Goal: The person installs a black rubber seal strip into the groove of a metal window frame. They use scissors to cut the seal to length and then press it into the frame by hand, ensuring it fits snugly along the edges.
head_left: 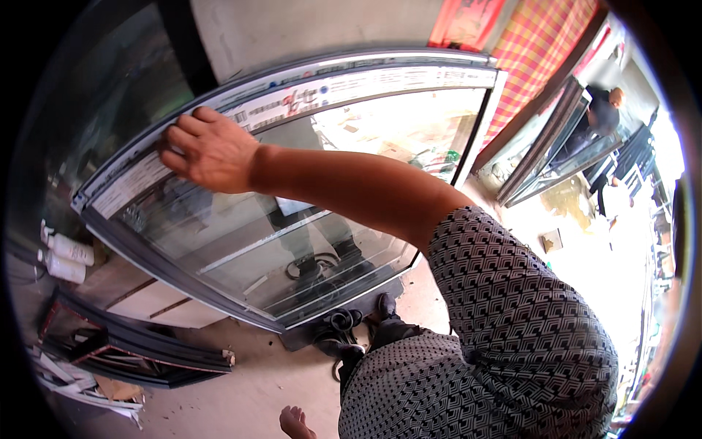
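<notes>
A large glazed window sash (380, 82) with a grey metal frame leans in front of me, printed white protective film along its upper rail. My right arm reaches across it. At the upper left rail, my right hand (208, 150) is closed, its fingers curled over the frame's edge; the fingertips are partly hidden. Reflections and a coiled dark hose show in or through the glass. Low at the picture's bottom edge hangs my left hand (296, 423), away from the sash. Its fingers are loosely bent and slightly apart, with nothing visible in them.
Two white bottles (66, 260) stand at the left. Below them are a dark frame piece (131, 344) and white offcuts (66, 380). A dark hose (340, 322) lies by my shoes. At the right, another person (603, 113) is beside dark-framed windows (541, 146); a checked curtain (537, 51) hangs nearby.
</notes>
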{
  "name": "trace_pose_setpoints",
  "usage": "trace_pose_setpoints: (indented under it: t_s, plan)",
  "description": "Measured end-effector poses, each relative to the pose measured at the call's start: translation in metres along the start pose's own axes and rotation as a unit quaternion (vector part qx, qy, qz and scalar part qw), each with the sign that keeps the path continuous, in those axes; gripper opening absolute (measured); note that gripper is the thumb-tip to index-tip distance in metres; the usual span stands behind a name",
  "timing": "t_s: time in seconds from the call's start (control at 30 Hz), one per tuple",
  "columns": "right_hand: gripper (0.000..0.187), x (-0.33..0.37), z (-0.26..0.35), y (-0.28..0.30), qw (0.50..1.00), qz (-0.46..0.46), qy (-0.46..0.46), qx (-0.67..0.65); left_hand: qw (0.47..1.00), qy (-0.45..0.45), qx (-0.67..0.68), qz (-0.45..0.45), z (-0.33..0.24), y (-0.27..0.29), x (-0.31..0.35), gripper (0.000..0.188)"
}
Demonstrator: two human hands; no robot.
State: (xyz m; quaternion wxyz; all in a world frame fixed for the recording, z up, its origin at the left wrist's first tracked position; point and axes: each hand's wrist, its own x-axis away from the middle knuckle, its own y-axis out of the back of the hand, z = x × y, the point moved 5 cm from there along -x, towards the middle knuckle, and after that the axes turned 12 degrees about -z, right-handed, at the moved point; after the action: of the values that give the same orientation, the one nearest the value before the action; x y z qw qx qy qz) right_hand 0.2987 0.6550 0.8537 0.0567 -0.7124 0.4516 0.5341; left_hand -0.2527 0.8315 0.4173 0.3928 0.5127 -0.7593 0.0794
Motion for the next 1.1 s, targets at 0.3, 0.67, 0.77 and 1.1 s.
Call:
trace_pose_setpoints:
  t_s: [0.3,0.67,0.77,1.1]
  plan:
    - [0.057,0.131,-0.134,0.114,0.996,-0.016,-0.01,0.086,0.996,0.049,-0.074,0.011,0.035,-0.009,-0.002,0.014]
    - [0.07,0.278,-0.286,0.247,0.973,0.074,-0.068,0.208,0.977,0.029,-0.205,0.053,0.06,-0.053,-0.012,0.024]
    - [0.067,0.313,-0.318,0.271,0.966,0.078,-0.076,0.234,0.962,-0.061,-0.261,0.045,0.049,-0.061,-0.045,0.025]
    - [0.063,0.331,-0.346,0.296,0.969,0.114,-0.122,0.181,0.841,-0.459,-0.267,0.104,-0.193,-0.215,0.092,0.024]
